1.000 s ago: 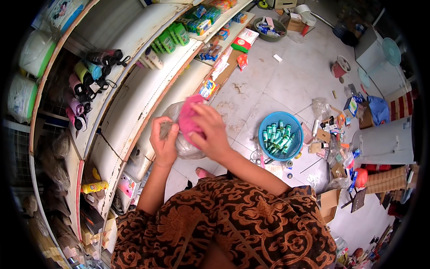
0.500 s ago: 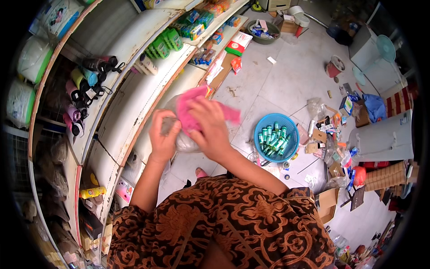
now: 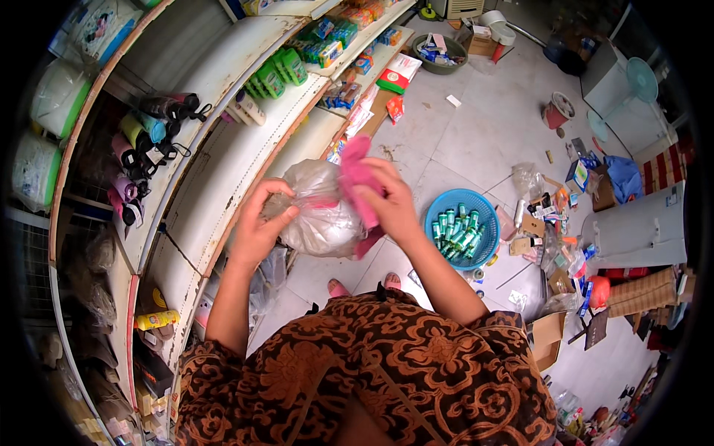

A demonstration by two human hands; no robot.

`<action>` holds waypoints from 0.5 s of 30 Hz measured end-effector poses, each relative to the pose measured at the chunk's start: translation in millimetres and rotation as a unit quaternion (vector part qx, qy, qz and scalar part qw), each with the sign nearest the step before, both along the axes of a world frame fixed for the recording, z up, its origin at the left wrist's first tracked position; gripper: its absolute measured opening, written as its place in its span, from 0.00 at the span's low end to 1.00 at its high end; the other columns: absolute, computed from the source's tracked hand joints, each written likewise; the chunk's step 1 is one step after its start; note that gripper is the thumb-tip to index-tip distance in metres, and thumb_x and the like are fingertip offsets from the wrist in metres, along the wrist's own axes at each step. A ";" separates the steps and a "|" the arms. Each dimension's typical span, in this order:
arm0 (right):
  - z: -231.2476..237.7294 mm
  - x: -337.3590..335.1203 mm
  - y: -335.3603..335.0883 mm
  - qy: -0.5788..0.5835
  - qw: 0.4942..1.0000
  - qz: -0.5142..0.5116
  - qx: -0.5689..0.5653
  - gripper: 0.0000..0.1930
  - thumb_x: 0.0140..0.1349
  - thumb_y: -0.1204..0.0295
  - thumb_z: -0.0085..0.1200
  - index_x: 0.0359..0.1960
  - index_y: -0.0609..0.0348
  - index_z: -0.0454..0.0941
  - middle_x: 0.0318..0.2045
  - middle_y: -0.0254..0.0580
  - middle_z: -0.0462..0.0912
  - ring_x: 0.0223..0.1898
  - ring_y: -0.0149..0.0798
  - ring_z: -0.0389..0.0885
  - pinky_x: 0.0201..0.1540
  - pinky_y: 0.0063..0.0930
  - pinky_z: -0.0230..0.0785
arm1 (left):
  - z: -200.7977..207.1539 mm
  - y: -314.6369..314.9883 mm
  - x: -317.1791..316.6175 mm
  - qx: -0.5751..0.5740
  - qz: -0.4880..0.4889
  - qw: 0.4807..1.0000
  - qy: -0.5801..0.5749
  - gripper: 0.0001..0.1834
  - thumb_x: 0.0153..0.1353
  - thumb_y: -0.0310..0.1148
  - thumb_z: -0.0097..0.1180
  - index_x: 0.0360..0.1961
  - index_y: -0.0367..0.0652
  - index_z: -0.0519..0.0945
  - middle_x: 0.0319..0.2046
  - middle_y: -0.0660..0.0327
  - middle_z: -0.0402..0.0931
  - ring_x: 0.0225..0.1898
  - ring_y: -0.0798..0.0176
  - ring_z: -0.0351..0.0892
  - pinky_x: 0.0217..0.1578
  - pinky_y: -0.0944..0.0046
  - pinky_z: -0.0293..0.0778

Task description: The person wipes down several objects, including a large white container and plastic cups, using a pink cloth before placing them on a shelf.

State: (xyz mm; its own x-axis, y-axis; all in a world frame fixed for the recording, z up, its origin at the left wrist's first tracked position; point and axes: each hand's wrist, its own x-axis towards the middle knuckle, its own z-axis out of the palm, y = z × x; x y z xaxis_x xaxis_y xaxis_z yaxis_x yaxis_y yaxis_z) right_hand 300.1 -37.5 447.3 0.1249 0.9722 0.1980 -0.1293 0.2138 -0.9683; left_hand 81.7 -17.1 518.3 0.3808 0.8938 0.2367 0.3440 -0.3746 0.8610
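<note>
Your right hand (image 3: 388, 202), gripping the pink cloth (image 3: 355, 169), has shifted to the clear plastic bag's (image 3: 321, 232) right side, so more of the bag shows. Your left hand (image 3: 255, 223) pinches its gathered plastic, beside the shelves (image 3: 195, 215).

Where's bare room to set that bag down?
The white shelf left of the left hand, nearer than the green bottles, and the floor between the blue basket and small white item look bare. Right of the basket is crowded with boxes.

Pale grey square-tiled floor (image 3: 483, 126), marked with brown smudges. Long white tiered shelving (image 3: 216, 178), edges chipped and rusty, runs along the left.
</note>
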 end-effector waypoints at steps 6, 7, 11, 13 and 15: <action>29.5 -28.1 0.3 -0.286 0.936 -0.025 0.204 0.14 0.53 0.67 0.58 0.39 0.62 0.77 0.42 0.44 0.78 0.47 0.47 0.73 0.51 0.36 0.63 | -22.2 -9.5 0.4 -0.001 0.069 0.983 -0.172 0.13 0.50 0.24 0.62 0.37 0.39 0.73 0.40 0.60 0.72 0.44 0.65 0.71 0.49 0.68 0.64; 14.7 -19.1 1.5 -0.284 0.939 -0.038 0.192 0.14 0.53 0.67 0.58 0.37 0.63 0.77 0.43 0.45 0.78 0.47 0.47 0.72 0.51 0.36 0.62 | -20.9 -11.3 -0.7 0.001 0.075 0.982 -0.172 0.13 0.50 0.24 0.62 0.37 0.39 0.73 0.40 0.60 0.72 0.44 0.65 0.71 0.49 0.68 0.64; -12.6 -26.8 -12.7 -0.153 0.982 -0.018 0.105 0.14 0.54 0.69 0.56 0.39 0.64 0.77 0.45 0.46 0.77 0.51 0.45 0.71 0.55 0.36 0.60 | -22.7 -15.8 1.9 0.027 0.065 0.991 -0.113 0.13 0.50 0.26 0.63 0.36 0.39 0.73 0.39 0.60 0.72 0.44 0.64 0.70 0.49 0.66 0.64; 2.2 -37.6 -17.2 -0.160 0.977 -0.018 0.141 0.14 0.54 0.70 0.56 0.42 0.63 0.77 0.46 0.46 0.76 0.53 0.46 0.69 0.58 0.38 0.59 | -26.3 -17.6 1.6 -0.003 0.066 0.984 -0.167 0.13 0.51 0.25 0.61 0.37 0.39 0.72 0.39 0.60 0.71 0.44 0.65 0.69 0.49 0.67 0.63; 24.5 -42.6 -16.7 -0.252 0.939 0.023 0.232 0.17 0.54 0.72 0.55 0.46 0.62 0.74 0.49 0.45 0.75 0.55 0.46 0.69 0.60 0.42 0.56 | -29.5 -19.5 1.0 -0.022 0.065 0.981 -0.184 0.13 0.51 0.25 0.61 0.37 0.39 0.72 0.39 0.60 0.71 0.44 0.65 0.69 0.49 0.67 0.63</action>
State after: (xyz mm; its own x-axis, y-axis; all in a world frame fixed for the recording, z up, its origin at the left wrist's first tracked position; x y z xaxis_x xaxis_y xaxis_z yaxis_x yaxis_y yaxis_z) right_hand 257.6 -54.2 471.8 -0.1379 0.7682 0.6252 0.3007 0.6339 -0.7126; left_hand 82.7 -36.6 488.9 0.1584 0.9416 0.2972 0.0495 -0.3081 0.9501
